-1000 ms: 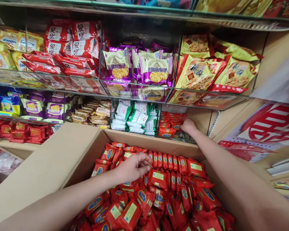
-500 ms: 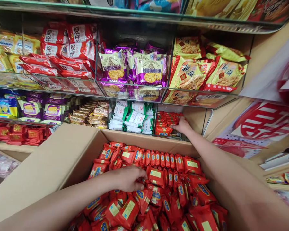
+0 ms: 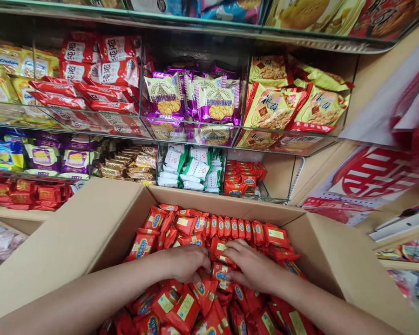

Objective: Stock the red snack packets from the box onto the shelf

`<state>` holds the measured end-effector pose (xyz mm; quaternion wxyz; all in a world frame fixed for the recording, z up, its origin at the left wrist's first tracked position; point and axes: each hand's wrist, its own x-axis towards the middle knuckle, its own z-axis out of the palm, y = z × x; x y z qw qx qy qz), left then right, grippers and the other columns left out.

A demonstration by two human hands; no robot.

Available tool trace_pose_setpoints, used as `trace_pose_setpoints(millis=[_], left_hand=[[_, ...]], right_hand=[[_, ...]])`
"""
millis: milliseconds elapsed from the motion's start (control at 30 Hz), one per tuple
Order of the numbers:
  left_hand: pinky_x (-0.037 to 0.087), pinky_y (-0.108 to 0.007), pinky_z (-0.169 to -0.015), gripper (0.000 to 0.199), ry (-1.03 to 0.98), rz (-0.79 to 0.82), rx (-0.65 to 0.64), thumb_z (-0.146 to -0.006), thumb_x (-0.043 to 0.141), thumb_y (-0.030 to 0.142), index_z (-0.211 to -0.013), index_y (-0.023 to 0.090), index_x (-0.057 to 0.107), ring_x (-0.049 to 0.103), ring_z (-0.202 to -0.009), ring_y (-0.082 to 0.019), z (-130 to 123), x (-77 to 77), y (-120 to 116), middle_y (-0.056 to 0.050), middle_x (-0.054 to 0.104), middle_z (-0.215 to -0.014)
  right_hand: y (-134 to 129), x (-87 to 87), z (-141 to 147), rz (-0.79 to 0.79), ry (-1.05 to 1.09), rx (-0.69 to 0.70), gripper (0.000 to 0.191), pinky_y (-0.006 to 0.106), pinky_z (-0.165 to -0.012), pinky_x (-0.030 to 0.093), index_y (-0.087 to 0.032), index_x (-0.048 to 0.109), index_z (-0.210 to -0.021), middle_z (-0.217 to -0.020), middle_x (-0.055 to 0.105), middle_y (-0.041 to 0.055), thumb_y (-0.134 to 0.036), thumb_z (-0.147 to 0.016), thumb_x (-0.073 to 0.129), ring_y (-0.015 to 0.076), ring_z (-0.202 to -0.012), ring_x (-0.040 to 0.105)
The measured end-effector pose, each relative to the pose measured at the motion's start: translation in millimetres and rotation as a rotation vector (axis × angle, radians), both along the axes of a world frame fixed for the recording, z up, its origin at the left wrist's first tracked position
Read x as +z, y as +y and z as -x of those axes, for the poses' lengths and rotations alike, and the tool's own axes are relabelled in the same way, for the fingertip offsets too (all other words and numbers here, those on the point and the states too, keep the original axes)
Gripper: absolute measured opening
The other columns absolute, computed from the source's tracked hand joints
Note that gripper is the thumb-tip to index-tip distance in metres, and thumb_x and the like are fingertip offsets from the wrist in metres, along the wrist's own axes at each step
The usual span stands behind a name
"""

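An open cardboard box (image 3: 115, 223) stands in front of me, filled with small red wrapped snack packets (image 3: 186, 307). My left hand (image 3: 185, 263) is down among the packets near the middle of the box. Its fingers are curled, and what lies under them is hidden. Close by on the right, my right hand (image 3: 249, 265) reaches in with thumb and fingers apart, touching a red packet (image 3: 220, 272) between the two hands. Behind the box, a shelf compartment holds a small pile of similar red packets (image 3: 242, 177).
Green-and-white packets (image 3: 192, 167) and brown-gold bars (image 3: 132, 163) fill neighbouring compartments. Above sits a glass-fronted shelf (image 3: 192, 132) with purple biscuit packs (image 3: 214, 100) and yellow-red packs (image 3: 277, 107). A box flap (image 3: 356, 260) folds outward at right, beside red-and-white paper decorations (image 3: 370, 172).
My right hand has left the red pile in the shelf compartment and come down into the box beside my left hand. The left hand has stayed nearly in place, its fingers more curled.
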<state>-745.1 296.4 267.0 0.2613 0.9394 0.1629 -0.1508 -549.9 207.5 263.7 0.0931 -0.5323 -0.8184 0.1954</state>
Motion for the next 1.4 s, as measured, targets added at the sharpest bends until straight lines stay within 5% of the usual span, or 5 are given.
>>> trace_pose_setpoints(millis=[200,400,700,1167,1400], left_hand=[[0.036,-0.02,-0.054,0.024,-0.118,0.132,0.127,-0.063,0.069,0.032,-0.081,0.021,0.06,0.049,-0.061,-0.011,1,5.8,7,0.004,0.057,-0.069],[0.035,-0.018,-0.05,0.026,-0.582,0.585,0.466,-0.072,0.06,0.036,-0.082,0.014,0.054,0.042,-0.053,-0.006,-15,12.2,4,0.006,0.047,-0.059],[0.041,-0.019,-0.05,0.039,-0.664,0.983,0.724,-0.059,0.073,0.037,-0.085,0.011,0.059,0.05,-0.051,-0.005,-19,12.5,7,0.002,0.06,-0.063],[0.042,-0.02,-0.053,0.039,-0.644,0.862,0.672,-0.059,0.072,0.036,-0.084,0.013,0.053,0.051,-0.055,-0.006,-20,-0.8,7,0.003,0.058,-0.068],[0.045,-0.027,-0.068,0.04,-0.839,0.714,0.69,-0.071,0.062,0.038,-0.101,0.015,0.049,0.057,-0.073,-0.012,-17,18.0,12,-0.003,0.06,-0.085]], right_hand=[[3,0.4,10,0.042,0.265,0.012,0.045,0.037,-0.089,0.038,-0.021,0.052,-0.112,-0.114,0.053,0.0087,-0.041,-0.072,0.061,0.0244,-0.107,0.045],[9,7.9,7,0.139,0.751,-0.293,0.044,0.037,-0.09,0.038,-0.02,0.048,-0.111,-0.113,0.056,0.0064,-0.039,-0.073,0.06,0.0204,-0.104,0.051],[8,12.4,-3,0.404,1.24,-0.544,0.031,0.03,-0.061,0.051,-0.021,0.052,-0.092,-0.084,0.061,0.0009,-0.043,-0.072,0.059,0.015,-0.072,0.059],[13,-0.8,-2,0.107,0.95,-0.351,0.022,0.029,-0.07,0.046,-0.02,0.048,-0.085,-0.082,0.061,-0.0003,-0.036,-0.074,0.058,0.0144,-0.077,0.058],[21,35.9,-36,-0.344,0.69,-0.472,0.029,0.033,-0.075,0.045,-0.021,0.048,-0.102,-0.089,0.062,0.0039,-0.034,-0.076,0.054,0.0174,-0.081,0.058]])
